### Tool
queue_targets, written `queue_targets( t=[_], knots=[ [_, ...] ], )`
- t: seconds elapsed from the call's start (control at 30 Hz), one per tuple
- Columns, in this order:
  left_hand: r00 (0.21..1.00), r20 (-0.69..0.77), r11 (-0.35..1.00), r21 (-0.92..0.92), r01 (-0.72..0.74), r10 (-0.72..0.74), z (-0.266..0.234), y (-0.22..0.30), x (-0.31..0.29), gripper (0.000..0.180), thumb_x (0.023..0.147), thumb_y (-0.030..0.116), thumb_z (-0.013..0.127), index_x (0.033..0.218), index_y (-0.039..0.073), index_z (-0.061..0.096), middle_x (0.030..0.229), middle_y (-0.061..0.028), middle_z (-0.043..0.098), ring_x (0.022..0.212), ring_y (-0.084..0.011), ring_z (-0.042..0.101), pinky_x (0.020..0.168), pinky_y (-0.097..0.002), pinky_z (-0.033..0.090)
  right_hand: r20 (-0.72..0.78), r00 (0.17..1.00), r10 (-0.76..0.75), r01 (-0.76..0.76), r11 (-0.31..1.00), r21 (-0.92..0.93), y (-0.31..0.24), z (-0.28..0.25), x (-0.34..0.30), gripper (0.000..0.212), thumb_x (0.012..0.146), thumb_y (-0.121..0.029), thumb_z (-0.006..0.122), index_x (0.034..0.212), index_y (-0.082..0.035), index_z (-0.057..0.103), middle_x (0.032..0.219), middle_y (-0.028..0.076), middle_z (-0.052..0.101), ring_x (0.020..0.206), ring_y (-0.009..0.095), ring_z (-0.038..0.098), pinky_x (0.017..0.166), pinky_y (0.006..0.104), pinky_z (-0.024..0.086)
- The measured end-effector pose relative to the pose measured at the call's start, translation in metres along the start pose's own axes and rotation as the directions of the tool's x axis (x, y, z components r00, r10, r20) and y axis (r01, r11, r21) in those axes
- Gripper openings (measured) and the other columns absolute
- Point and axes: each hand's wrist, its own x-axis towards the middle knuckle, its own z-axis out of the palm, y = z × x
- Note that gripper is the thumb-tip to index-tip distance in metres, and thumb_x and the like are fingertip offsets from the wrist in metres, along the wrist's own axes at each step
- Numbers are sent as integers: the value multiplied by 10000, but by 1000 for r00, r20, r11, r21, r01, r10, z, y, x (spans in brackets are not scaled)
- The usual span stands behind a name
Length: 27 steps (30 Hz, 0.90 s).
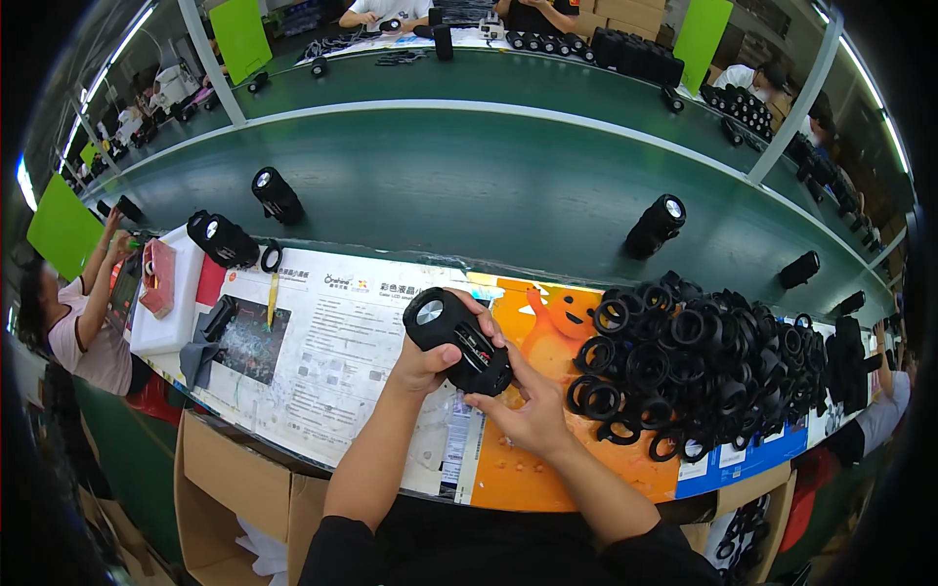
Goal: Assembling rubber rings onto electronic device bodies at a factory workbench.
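Note:
A black cylindrical speaker point(451, 327) is held tilted over the middle of the bench, its round silvery end facing up and left. My left hand point(422, 367) grips it from the left, thumb on the near side and fingers wrapped over the far side. On the lower right end, my right hand point(532, 402) has closed its fingers and thumb around the body. Between the hands shows a recessed panel with small sockets. Just right of my right hand lies a big heap of black rubber rings point(674, 342).
Speakers stand on the green conveyor point(469, 186), one at left point(277, 197), another at right point(655, 227). At bench left are two speakers point(223, 240), a loose ring point(271, 257), a yellow tool point(273, 298) and white foam point(161, 334). Cardboard boxes point(234, 469) sit below. Co-workers flank both sides.

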Motion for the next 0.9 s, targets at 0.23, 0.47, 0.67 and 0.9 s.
queue_targets(
  t=[0.23, 0.47, 0.67, 0.9],
  knots=[
    [1000, 7, 998, 51, -28, 28, -3, 0, 0, 613, 855, 327, 908, 1311, 64, 593, 1103, -128, 703, 1086, -320, 755, 1010, -480, 629, 25, 1000, 8, -8, 1000, -30, 1, -3, 4, 850, 877, -234, 959, 1572, 41, 554, 1272, 235, 777, 1185, 283, 781, 1021, 380, 593],
    [997, -64, 999, 21, 41, -40, -8, -11, 2, 607, 850, 298, 918, 1300, 59, 588, 1105, -129, 694, 1075, -305, 749, 989, -457, 632, 215, 938, 270, -210, 941, -266, -14, -23, 18, 866, 922, -349, 902, 1596, 28, 510, 1366, 254, 727, 1256, 397, 729, 1098, 453, 554],
    [997, -75, 961, 273, 47, -28, -7, -11, -2, 567, 828, 222, 946, 1265, 36, 636, 1086, -139, 744, 1026, -285, 774, 950, -436, 633, 316, 946, 69, 134, 806, -577, -57, -83, 35, 315, 1013, -114, 699, 1316, -49, 759, 1399, 171, 724, 1310, 389, 671, 1155, 480, 508],
    [999, -28, 964, 263, 30, -24, 5, -14, 5, 743, 801, 160, 943, 1315, 132, 408, 1210, -197, 705, 1086, -314, 743, 992, -466, 621, 253, 939, 232, 164, 343, -925, -45, -174, 66, 312, 879, 10, 671, 1147, -50, 818, 1463, 160, 627, 1342, 382, 560, 1167, 461, 495]
  ],
)
